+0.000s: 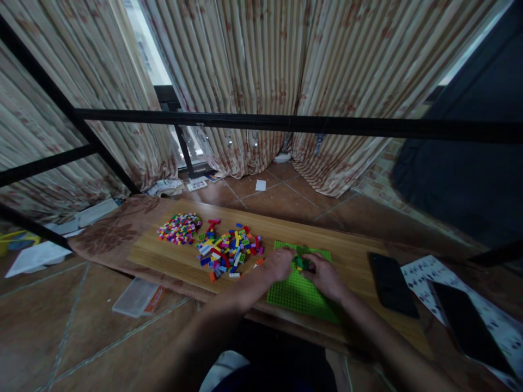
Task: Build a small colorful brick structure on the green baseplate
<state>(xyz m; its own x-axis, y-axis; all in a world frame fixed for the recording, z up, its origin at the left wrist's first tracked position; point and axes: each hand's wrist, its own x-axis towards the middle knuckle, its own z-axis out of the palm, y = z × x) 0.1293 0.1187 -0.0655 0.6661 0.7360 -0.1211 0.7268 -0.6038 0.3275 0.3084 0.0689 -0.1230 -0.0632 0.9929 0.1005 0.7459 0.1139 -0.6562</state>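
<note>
A bright green studded baseplate (292, 296) lies on the wooden board. Over its far half my left hand (281, 263) and my right hand (326, 275) meet around a small clump of toy bricks (300, 263), dark green with some yellow. Both hands are closed, with the fingers curled against the clump from either side. How the bricks join, and whether they touch the baseplate, I cannot tell. Left of my left hand spreads a loose pile of coloured building bricks (232, 250). Farther left is a heap of much smaller pieces (180, 227).
On the board's right lies a black flat device (392, 284); beside it, a printed sheet (429, 272) lies under a dark tablet-like device (469, 324). A clear plastic lid or box (138, 296) is on the floor. A black metal rail (261, 120) crosses before the curtains.
</note>
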